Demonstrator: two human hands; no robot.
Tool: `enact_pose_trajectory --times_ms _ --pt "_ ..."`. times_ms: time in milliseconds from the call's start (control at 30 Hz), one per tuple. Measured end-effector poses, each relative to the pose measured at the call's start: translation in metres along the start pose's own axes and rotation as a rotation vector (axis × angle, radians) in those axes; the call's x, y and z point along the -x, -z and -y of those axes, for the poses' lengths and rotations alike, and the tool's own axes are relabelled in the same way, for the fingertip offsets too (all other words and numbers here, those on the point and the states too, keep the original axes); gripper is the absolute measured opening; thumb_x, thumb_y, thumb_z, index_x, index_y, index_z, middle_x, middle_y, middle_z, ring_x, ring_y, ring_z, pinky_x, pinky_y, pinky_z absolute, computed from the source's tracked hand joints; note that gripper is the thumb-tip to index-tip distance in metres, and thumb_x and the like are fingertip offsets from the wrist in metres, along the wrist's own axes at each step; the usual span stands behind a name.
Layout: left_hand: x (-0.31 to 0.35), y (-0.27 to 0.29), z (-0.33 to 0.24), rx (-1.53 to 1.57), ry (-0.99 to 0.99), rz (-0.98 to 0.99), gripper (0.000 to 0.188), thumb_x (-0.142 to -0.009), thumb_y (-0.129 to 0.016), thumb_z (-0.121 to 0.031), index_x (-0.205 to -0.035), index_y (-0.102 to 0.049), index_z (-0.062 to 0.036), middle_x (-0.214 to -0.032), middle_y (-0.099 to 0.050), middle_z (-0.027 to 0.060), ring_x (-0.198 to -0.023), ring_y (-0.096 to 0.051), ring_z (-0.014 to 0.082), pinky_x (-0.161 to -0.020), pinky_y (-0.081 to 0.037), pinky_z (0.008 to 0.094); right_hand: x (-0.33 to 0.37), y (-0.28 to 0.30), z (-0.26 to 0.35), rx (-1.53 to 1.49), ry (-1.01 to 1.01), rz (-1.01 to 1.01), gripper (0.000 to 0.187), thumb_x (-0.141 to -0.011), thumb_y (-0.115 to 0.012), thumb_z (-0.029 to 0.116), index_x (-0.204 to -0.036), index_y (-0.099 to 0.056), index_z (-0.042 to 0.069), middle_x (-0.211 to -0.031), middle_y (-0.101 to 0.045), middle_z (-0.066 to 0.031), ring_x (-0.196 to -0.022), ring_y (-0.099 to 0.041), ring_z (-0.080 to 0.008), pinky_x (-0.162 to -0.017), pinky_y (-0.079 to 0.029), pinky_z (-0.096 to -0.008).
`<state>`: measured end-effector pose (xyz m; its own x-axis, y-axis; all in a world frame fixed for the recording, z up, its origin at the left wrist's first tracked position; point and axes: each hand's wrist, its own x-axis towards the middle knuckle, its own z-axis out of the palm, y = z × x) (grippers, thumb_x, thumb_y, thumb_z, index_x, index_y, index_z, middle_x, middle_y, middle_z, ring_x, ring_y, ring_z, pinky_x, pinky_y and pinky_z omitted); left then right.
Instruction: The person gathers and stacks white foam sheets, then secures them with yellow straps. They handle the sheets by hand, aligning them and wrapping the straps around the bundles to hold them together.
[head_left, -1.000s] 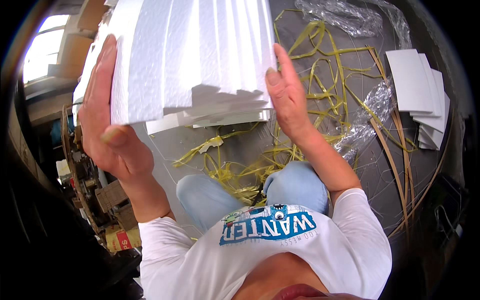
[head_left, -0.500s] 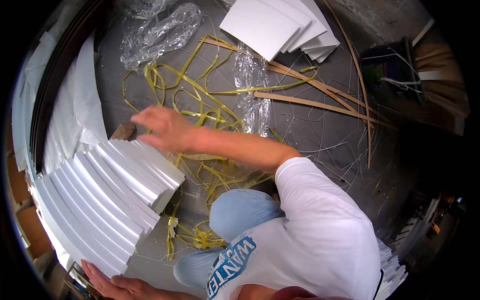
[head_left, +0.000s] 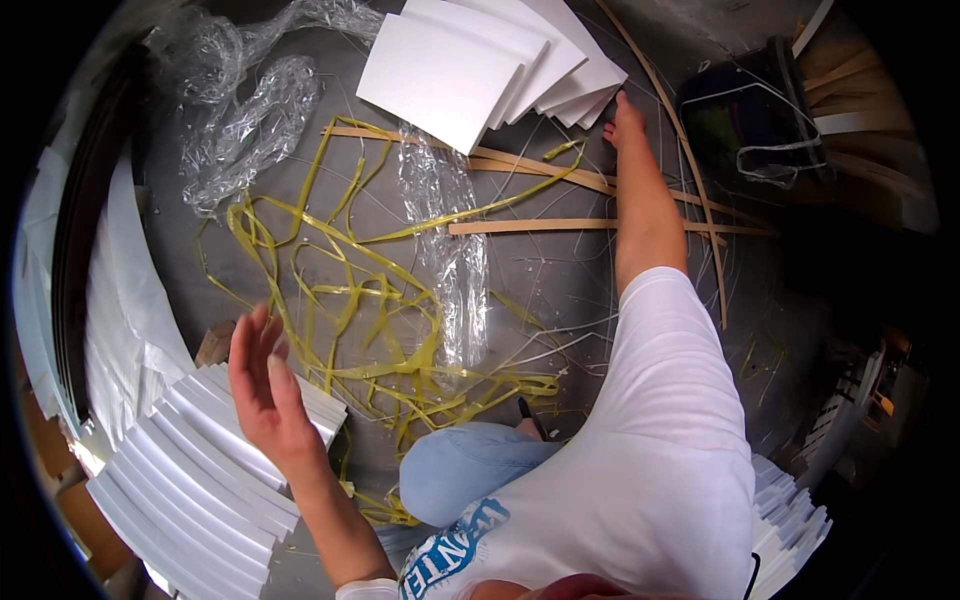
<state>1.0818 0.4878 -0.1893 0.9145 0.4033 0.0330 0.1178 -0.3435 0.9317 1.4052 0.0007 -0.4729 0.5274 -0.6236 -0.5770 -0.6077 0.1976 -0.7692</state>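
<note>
At the far side lies a fanned stack of white boards. My right hand reaches out to the right corner of that stack, its fingers stretched along the edge; whether they press on it is hard to tell. Raised over the near-left pile of white boards, my left hand is open with its fingers apart and nothing in it. That pile shows a stepped, slanting row of edges. A small brown block sits behind it.
Tangled yellow strapping and crumpled clear plastic film cover the middle floor. Thin wooden strips cross toward the right, among loose wires. A dark bucket stands at far right. White sheeting lines the left side.
My right arm has swung from the left pile across to the far stack. My left hand has lifted off the near end of the left pile and risen. The view has shifted.
</note>
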Motion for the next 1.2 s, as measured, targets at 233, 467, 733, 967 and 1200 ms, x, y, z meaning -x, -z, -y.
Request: enact_pose_trajectory --times_ms 233,467,733,967,1200 --pt "-0.106 -0.142 0.029 0.191 0.159 0.337 0.078 -0.094 -0.054 -0.043 -0.148 -0.019 0.0007 -0.153 -0.025 0.0164 -0.138 -0.031 0.0256 -0.108 -0.029 0.0370 -0.016 -0.020 -0.012 -0.341 -0.008 0.265 0.051 -0.084 -0.069 0.044 -0.120 -0.055 0.011 -0.118 -0.059 -0.0088 -0.106 -0.056 -0.0245 -0.097 -0.042 -0.0433" --pt "-0.173 -0.215 0.095 0.152 0.198 0.375 0.098 -0.090 -0.048 -0.062 -0.147 -0.009 0.0069 -0.152 -0.021 0.0251 -0.142 -0.020 0.0318 -0.115 -0.017 0.0366 0.043 -0.027 -0.010 -0.388 0.174 0.716 0.034 -0.079 -0.071 0.012 -0.110 -0.059 0.007 -0.103 -0.063 -0.0064 -0.094 -0.061 -0.0206 -0.084 -0.049 -0.0394" --pt "-0.124 -0.177 0.078 0.595 0.357 0.155 0.076 -0.096 -0.037 -0.059 -0.148 -0.024 -0.0050 -0.148 -0.034 0.0124 -0.131 -0.036 0.0237 -0.109 -0.025 0.0450 0.259 -0.033 -0.043 -0.119 1.048 0.622 0.055 -0.077 -0.075 0.019 -0.121 -0.051 -0.005 -0.119 -0.057 -0.0133 -0.110 -0.056 -0.0225 -0.095 -0.042 -0.0309" --pt "-0.024 -0.059 0.074 0.401 0.540 -0.025 0.069 -0.099 -0.027 -0.054 -0.148 -0.023 -0.0051 -0.150 -0.031 0.0130 -0.137 -0.032 0.0248 -0.109 -0.028 0.0400 0.346 0.003 -0.095 0.237 0.753 0.995 0.084 -0.066 -0.069 0.011 -0.141 -0.032 -0.002 -0.142 -0.041 -0.0163 -0.132 -0.040 -0.0288 -0.108 -0.031 -0.0366" --pt "-0.001 -0.040 0.191 0.466 0.626 -0.083 0.085 -0.093 -0.045 -0.059 -0.146 -0.020 0.0025 -0.146 -0.035 0.0211 -0.134 -0.035 0.0302 -0.109 -0.027 0.0336 0.337 -0.058 -0.107 0.071 0.272 1.418 0.078 -0.084 -0.056 0.046 -0.145 -0.032 0.003 -0.146 -0.039 -0.0133 -0.135 -0.037 -0.0257 -0.109 -0.027 -0.0406"
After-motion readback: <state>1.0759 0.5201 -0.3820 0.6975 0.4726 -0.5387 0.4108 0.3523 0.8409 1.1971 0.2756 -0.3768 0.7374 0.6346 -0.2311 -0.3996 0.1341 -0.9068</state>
